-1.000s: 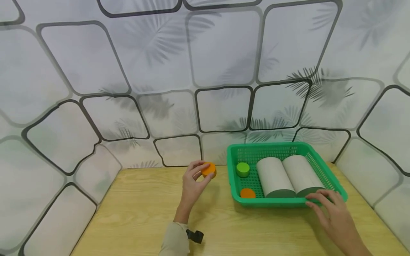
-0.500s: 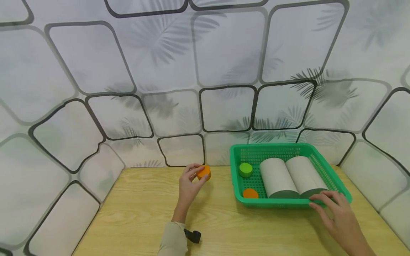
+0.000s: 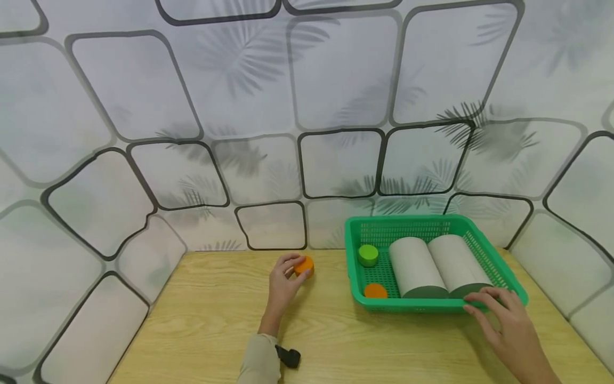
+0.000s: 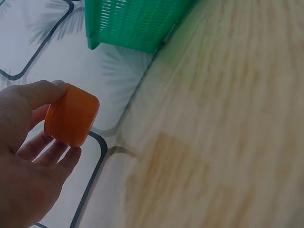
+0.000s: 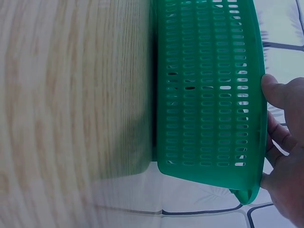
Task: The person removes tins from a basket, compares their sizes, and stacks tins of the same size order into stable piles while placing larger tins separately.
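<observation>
My left hand [image 3: 283, 285] pinches a small orange round container [image 3: 305, 266] between thumb and fingers, left of the basket and close over the table. In the left wrist view, a thin seam runs around the orange container [image 4: 73, 116] near one end. My right hand [image 3: 506, 325] grips the near rim of a green plastic basket [image 3: 408, 304] toward its right corner. The right wrist view has the thumb on the rim, with the other fingers reaching over it. Inside the basket lie two white cylinders [image 3: 416, 264] with dark green ends, a green round container [image 3: 368, 255] and an orange one [image 3: 376, 290].
The basket stands on a light wood-grain table [image 3: 211, 309], near its back right. A patterned white wall covering [image 3: 268, 226] rises behind the table and along both sides. A black strap piece [image 3: 289, 357] sticks out from the left sleeve [image 3: 261, 360].
My left hand has moved a little to the left and lower with the orange container. The right hand keeps its place on the basket rim. The head view has shifted slightly.
</observation>
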### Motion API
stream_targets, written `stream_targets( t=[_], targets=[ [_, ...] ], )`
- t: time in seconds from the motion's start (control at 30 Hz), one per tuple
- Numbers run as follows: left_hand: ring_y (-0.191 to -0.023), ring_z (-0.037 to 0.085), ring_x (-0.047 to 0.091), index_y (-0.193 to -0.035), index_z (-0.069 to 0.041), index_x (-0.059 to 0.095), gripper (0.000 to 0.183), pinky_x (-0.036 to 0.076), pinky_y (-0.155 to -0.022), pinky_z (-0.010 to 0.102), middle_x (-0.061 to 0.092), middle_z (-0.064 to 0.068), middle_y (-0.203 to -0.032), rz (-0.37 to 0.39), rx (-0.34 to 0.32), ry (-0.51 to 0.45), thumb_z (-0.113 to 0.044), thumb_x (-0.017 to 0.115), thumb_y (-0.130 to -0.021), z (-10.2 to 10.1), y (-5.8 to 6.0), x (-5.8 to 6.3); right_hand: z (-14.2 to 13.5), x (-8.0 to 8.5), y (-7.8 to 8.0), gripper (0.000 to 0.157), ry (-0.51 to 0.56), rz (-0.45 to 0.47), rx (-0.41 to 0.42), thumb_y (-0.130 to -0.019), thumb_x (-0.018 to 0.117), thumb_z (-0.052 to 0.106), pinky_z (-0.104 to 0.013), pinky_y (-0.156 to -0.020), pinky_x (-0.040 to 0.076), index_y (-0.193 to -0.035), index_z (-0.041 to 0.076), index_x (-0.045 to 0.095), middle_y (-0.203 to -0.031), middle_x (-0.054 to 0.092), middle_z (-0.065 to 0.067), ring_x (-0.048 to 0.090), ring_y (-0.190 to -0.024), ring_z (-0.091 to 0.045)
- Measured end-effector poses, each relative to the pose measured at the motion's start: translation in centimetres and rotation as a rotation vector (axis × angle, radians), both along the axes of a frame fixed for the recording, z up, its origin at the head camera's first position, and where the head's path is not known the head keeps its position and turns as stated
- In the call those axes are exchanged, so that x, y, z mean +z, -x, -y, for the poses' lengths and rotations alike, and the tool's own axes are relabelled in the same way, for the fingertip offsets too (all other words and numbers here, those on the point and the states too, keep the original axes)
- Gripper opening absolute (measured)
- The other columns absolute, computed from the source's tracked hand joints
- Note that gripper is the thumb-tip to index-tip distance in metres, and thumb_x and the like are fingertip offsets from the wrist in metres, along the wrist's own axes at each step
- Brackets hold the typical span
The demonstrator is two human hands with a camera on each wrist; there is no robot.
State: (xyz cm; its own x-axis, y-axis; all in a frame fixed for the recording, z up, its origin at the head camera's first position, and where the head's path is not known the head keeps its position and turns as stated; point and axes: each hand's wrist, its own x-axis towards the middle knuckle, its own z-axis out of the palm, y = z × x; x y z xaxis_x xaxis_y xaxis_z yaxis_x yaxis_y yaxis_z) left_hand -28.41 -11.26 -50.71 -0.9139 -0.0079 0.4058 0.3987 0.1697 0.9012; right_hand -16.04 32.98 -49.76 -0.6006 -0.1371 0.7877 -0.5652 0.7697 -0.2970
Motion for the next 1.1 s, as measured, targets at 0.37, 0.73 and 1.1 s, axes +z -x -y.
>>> stream_targets(
  t=[0.37, 0.73, 1.1],
  targets=[
    [-0.123, 0.042, 0.059, -0.113, 0.007, 0.074, 0.028, 0.051, -0.100, 0.046, 0.059, 0.024, -0.130, 0.063, 0.030, 0.021, 0.006, 0.079, -0.086, 0.9, 1.7, -2.3, 0.1, 0.0, -0.3, 0.020, 0.026, 0.026, -0.008, -0.094, 0.075, 0.026, -0.057, -0.119, 0.023, -0.101, 0.007, 0.076, -0.105, 0.062, -0.011, 0.047, -0.110, -0.010],
    [-0.124, 0.042, 0.059, -0.114, 0.008, 0.073, 0.029, 0.053, -0.099, 0.044, 0.061, 0.020, -0.129, 0.099, 0.049, 0.081, 0.005, 0.080, -0.086, 1.8, 1.7, -2.8, 0.3, 0.4, -0.7, 0.023, 0.015, 0.065, -0.030, -0.080, 0.082, 0.000, -0.044, -0.118, 0.025, -0.100, 0.007, 0.075, -0.104, 0.062, -0.008, 0.048, -0.105, -0.011],
    [-0.126, 0.048, 0.056, -0.115, 0.014, 0.070, 0.029, 0.050, -0.100, 0.053, 0.058, 0.028, -0.132, 0.112, 0.032, 0.052, 0.011, 0.075, -0.087, 2.3, 1.6, -2.6, 0.2, 2.0, -0.3, 0.021, -0.084, 0.042, 0.003, -0.079, 0.084, 0.005, -0.020, -0.081, 0.038, -0.097, 0.010, 0.074, -0.098, 0.063, 0.001, 0.049, -0.095, -0.005]
  ],
)
